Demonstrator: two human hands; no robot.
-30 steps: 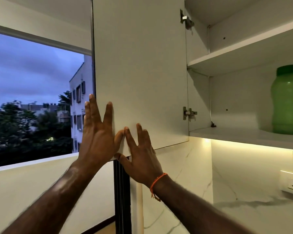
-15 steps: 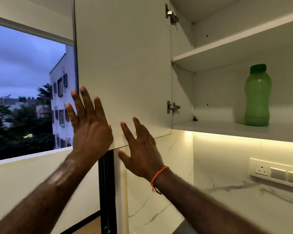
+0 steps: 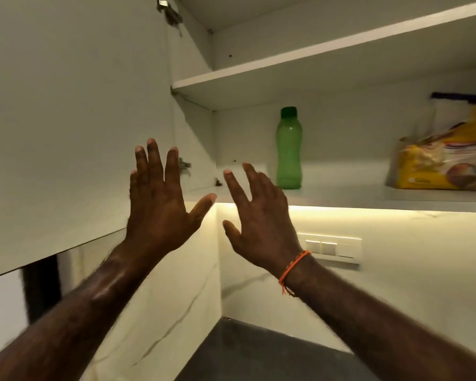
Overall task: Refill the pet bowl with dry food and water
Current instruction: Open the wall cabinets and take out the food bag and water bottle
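The person stands before an open wall cabinet, both arms raised; the left hand [image 3: 160, 204] has its fingers straight and spread in front of the open door [image 3: 74, 119], and I cannot tell if they touch it; the right hand [image 3: 261, 218] is also spread, holds nothing, and is in the air below the lower shelf [image 3: 341, 198]. On that shelf a green bottle [image 3: 288, 149] stands upright; well apart to its right stands a yellow food bag [image 3: 445, 158], partly cut by the frame.
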